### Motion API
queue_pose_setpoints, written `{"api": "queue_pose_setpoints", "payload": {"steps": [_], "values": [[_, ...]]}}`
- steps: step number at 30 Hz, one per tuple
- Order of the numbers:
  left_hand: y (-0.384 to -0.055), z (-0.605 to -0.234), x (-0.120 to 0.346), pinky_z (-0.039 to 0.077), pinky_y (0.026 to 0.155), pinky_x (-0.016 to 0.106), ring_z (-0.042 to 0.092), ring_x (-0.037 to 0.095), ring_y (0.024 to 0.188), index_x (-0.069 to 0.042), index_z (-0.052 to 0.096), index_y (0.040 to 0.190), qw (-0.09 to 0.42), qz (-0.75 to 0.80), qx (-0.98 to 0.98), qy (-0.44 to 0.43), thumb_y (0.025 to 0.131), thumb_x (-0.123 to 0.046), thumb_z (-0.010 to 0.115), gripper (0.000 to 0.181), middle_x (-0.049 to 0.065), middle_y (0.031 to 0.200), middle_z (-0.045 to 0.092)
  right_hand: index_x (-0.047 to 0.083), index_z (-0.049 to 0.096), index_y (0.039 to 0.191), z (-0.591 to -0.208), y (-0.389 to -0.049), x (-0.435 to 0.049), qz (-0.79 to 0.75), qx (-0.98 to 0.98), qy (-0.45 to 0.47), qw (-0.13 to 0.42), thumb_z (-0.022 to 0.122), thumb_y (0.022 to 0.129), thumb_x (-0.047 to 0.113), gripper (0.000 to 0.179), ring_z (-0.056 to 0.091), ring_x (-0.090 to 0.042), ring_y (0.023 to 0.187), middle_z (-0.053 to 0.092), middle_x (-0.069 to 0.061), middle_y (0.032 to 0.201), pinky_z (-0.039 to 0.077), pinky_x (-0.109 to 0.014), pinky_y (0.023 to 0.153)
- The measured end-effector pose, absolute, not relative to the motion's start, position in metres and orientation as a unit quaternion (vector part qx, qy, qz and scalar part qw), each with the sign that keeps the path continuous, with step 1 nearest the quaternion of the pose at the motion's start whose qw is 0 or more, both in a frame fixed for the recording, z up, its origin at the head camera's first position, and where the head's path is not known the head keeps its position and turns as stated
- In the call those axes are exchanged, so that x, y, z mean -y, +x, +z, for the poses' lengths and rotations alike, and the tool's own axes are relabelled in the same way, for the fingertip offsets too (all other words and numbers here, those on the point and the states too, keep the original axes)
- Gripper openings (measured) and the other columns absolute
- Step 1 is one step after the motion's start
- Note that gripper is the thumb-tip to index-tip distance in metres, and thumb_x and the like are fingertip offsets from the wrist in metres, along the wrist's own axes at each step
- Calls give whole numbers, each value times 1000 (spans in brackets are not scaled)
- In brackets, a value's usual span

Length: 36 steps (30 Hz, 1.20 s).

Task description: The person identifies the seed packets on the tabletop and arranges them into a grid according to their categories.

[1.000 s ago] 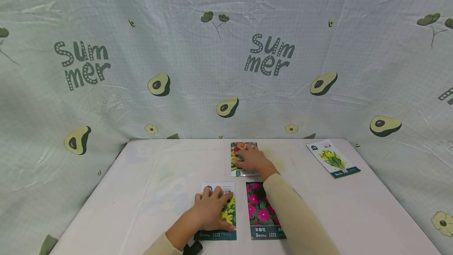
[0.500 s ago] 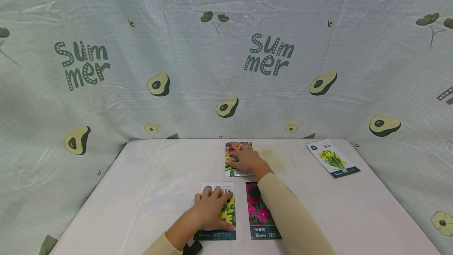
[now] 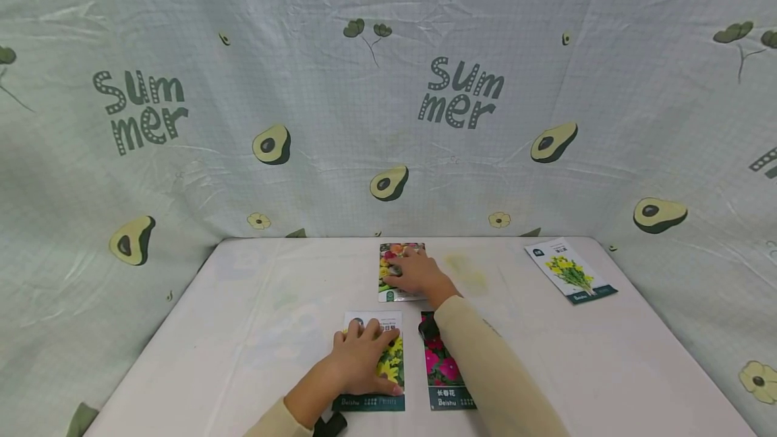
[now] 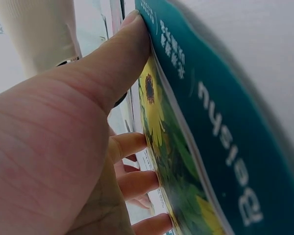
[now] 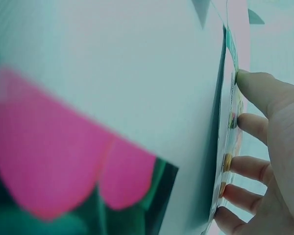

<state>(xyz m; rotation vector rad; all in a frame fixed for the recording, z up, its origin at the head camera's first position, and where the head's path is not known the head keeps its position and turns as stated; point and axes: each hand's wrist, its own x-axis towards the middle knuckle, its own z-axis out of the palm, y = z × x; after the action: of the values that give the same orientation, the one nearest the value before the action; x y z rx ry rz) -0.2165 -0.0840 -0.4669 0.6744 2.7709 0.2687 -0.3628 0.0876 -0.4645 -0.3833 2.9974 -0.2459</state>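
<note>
A person's left hand (image 3: 359, 364), fingers spread, rests on a sunflower packet (image 3: 393, 364) toward the tabletop's (image 3: 255, 342) near edge; the right hand (image 3: 417, 272), also spread, on a mixed-flower packet (image 3: 386, 287) by the far edge. Just right of the sunflowers, a pink-flower packet (image 3: 438, 369).

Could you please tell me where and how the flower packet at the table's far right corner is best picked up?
I'd pinch the packet by its dark green bottom band, coming in low from the person's side. It is thin and appears to lie flat on the table, turned askew with that short edge nearest the person and nothing covering it.
</note>
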Motion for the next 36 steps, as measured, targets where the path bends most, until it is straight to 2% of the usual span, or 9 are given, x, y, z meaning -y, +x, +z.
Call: {"api": "queue_pose_setpoints", "payload": {"steps": [10,17,25,36], "values": [[-217,-468,84,39,92,56,41,33,117,-33,51,149,145,101,-956,232,72,-70,81,91,5,131,50,29,51,152,-470,-367,-78,-77,-989,-116,57,56,98,62,64,31,-43,152,38,-12,163,34,-59,118],[-222,-480,86,39,89,56,41,33,117,-35,52,147,132,106,-956,238,71,-71,81,89,4,130,50,29,52,152,-470,-367,-71,-76,-988,-121,51,57,98,62,64,34,-41,151,40,-11,162,36,-57,117],[-218,-476,86,39,92,57,41,35,119,-31,52,147,130,108,-955,244,74,-71,79,87,5,130,50,31,51,152,-472,-369,-64,-73,-988,-128,45,57,98,62,63,35,-41,150,41,-10,162,36,-56,118],[-217,-474,87,40,93,60,41,38,121,-30,53,145,127,102,-954,251,75,-71,78,86,6,131,48,34,49,153,-480,-378,-56,-55,-990,-126,38,55,97,65,64,36,-39,150,41,-7,162,36,-55,118]]}}
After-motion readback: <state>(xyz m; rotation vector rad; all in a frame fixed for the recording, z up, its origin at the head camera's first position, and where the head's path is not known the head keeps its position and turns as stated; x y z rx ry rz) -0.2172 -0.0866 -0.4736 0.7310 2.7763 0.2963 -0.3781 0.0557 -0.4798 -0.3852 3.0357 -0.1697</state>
